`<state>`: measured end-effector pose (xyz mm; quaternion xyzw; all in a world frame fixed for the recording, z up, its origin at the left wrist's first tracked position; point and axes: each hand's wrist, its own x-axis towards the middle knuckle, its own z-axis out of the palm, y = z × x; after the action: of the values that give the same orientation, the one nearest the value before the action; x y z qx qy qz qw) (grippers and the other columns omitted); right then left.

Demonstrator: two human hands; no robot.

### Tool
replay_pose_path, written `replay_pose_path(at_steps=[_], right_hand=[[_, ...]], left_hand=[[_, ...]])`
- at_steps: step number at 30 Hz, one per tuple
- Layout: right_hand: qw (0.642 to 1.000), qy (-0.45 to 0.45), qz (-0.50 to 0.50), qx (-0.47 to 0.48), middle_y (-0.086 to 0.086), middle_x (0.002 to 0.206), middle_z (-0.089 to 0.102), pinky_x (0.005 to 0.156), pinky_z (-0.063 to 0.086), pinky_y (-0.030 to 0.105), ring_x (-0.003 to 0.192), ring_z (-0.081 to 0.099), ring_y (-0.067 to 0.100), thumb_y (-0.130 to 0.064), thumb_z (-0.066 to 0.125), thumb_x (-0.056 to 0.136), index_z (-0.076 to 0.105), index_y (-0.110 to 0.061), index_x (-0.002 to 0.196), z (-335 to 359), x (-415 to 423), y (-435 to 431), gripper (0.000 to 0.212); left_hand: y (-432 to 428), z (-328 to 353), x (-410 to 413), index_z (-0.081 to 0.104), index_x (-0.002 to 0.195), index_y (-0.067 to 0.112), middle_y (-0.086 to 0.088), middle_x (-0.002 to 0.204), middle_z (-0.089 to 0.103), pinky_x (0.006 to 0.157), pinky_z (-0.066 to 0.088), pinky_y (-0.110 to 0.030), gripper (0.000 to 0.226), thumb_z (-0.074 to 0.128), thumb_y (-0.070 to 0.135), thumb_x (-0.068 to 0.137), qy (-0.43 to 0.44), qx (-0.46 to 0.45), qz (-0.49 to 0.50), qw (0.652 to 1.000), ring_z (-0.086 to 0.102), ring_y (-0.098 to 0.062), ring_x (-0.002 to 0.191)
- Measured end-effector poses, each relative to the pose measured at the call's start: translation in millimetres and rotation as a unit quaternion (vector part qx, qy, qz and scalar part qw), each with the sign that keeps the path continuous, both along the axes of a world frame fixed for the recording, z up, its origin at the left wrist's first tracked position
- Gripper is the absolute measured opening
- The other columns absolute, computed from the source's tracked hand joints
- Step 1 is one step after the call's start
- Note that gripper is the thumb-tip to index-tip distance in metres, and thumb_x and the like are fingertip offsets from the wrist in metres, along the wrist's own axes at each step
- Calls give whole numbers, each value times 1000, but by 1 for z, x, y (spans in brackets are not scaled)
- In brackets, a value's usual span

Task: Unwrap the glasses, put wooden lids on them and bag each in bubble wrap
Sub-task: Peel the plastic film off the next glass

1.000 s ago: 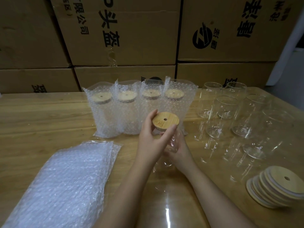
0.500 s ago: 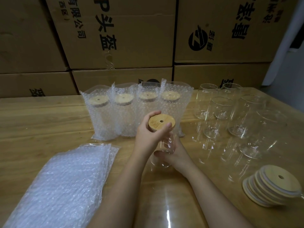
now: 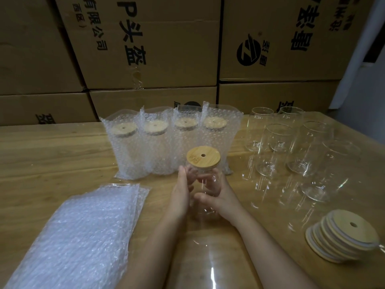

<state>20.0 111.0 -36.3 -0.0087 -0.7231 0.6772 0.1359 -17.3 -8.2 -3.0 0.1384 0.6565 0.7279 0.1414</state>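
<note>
On the wooden table [image 3: 52, 155], a flat stack of bubble-wrap bags [image 3: 83, 232] lies at 8 o'clock. Four bagged glasses [image 3: 166, 147] stand at 12, bare glasses [image 3: 291, 147] at 2 and spare lids [image 3: 341, 236] at 4. At centre, the left hand [image 3: 182, 192] and right hand [image 3: 216, 192] close together around one glass [image 3: 206, 190], its wooden lid [image 3: 203, 157] seemingly seated. Lidding looks finished; next, one hand must free itself to fetch a bag.

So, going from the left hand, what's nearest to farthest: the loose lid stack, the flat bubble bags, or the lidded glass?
1. Lidded glass, in the left hand itself.
2. Flat bubble bags, just to its left.
3. Loose lid stack, far right.
</note>
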Motion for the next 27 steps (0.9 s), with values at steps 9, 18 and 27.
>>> replay_pose_path(at_steps=[9,18,27], right_hand=[[1000,-6,4,-11,2,117,59,99,45,28,119,53,13,-40,81,46,40,-30,120,2,-1,-2,86],[1000,-15,3,-5,3,120,58,105,43,35,118,54,11,-44,80,47,39,-31,122,5,1,-3,87],[1000,-27,-2,-1,6,123,58,109,39,41,125,50,19,-44,81,48,39,-33,123,7,-1,-2,87]], left_hand=[[-107,12,-6,56,117,18,-6,121,49,84,40,-38,57,48,64,84,220,-694,199,656,47,-28,110],[-121,15,0,45,121,21,-3,115,44,67,38,-28,28,41,16,93,146,-774,172,592,46,-25,104],[-133,23,30,47,113,23,4,92,45,62,33,-22,26,40,11,91,176,-784,124,582,59,-16,100]])
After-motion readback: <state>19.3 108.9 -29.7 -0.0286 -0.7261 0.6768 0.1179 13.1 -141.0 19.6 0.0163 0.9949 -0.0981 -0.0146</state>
